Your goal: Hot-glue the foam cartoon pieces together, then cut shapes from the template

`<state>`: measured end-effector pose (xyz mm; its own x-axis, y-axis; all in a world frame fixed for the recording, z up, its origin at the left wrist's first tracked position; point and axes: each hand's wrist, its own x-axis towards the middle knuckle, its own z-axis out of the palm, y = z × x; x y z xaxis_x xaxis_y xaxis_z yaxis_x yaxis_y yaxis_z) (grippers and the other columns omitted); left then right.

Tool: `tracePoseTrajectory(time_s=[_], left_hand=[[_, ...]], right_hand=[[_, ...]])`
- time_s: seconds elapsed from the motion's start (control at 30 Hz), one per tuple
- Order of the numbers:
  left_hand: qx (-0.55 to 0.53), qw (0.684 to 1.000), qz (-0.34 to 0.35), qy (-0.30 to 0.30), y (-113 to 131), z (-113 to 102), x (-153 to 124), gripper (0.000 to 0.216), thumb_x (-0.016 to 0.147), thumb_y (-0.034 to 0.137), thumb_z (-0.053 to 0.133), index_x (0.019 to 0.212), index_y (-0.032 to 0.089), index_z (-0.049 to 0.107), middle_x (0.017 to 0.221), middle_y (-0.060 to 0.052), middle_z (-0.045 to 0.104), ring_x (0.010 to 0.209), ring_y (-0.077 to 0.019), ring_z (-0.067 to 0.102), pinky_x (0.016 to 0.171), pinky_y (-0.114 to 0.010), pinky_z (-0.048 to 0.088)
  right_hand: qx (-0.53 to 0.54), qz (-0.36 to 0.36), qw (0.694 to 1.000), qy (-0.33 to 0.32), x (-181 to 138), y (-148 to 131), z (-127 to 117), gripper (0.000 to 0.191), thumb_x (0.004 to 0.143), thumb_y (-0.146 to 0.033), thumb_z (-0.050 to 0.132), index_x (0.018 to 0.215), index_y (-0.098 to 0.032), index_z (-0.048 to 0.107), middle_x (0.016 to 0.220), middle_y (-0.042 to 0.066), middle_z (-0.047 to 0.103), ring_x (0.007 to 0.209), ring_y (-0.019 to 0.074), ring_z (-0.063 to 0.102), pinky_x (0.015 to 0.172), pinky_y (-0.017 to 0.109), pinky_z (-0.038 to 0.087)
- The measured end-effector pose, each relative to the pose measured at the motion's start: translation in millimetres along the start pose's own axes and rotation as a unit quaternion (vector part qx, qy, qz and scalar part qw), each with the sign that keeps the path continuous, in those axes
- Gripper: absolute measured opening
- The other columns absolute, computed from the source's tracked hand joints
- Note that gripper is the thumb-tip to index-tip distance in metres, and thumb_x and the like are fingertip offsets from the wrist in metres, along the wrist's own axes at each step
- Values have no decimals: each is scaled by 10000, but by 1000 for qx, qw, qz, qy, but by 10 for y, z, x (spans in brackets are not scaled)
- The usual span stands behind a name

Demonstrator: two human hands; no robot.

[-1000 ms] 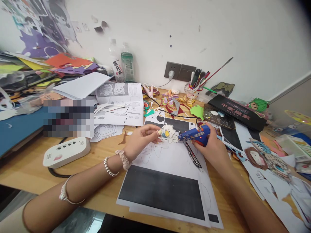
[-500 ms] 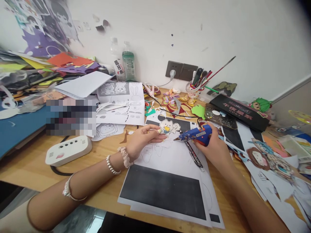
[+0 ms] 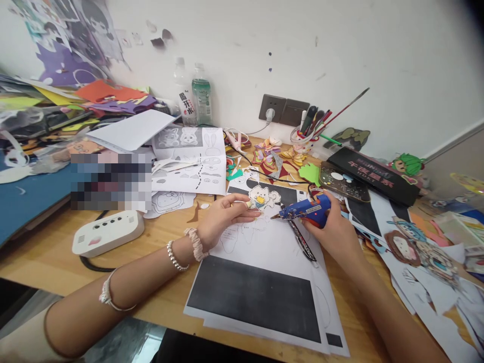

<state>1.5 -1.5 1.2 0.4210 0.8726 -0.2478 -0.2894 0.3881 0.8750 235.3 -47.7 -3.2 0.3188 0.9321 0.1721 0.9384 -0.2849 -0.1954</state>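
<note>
My left hand (image 3: pixel 230 212) pinches the left edge of a white cut-out figure (image 3: pixel 269 195) with dark outlines and a yellow and blue patch on it. In my right hand (image 3: pixel 333 222) is a blue glue gun (image 3: pixel 308 209) with a small red light, its nozzle pointing left, just below and right of the cut-out and apart from it. Under both hands lie printed paper sheets (image 3: pixel 253 297) with outline drawings and large black blocks. A dark patterned pen (image 3: pixel 302 242) rests on the sheets beneath the glue gun.
A white power strip (image 3: pixel 108 233) sits left of my left forearm. Piled coloured foam sheets (image 3: pixel 109 93) fill the back left, near two plastic bottles (image 3: pixel 201 96). At the back right are a pen holder (image 3: pixel 302 135) and a black box (image 3: pixel 372 175). Paper scraps (image 3: pixel 427 287) lie at right.
The view has shifted very slightly. Both hands, the cut-out and the glue gun stay nearly where they were.
</note>
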Motion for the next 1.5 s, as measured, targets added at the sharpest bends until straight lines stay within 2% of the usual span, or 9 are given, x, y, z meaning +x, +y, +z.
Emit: tracePoseTrajectory(time_s=[0.4,1.5], left_hand=[[-4,1000,-7,18,5,16,-11,110,766,73,509,865,118,526,685,-48,670,761,-180,659,841,-363,479],[-5,1000,2,-4,3,-4,-12,115,756,83,531,865,113,509,683,-41,667,786,-183,657,842,-333,481]], right_hand=[[2,0,1000,1,-6,11,4,735,719,-455,523,1318,-161,214,886,91,607,683,270,594,554,304,405],[2,-6,1000,4,-13,0,-6,727,720,-441,518,1317,-151,221,867,95,611,670,275,597,545,310,403]])
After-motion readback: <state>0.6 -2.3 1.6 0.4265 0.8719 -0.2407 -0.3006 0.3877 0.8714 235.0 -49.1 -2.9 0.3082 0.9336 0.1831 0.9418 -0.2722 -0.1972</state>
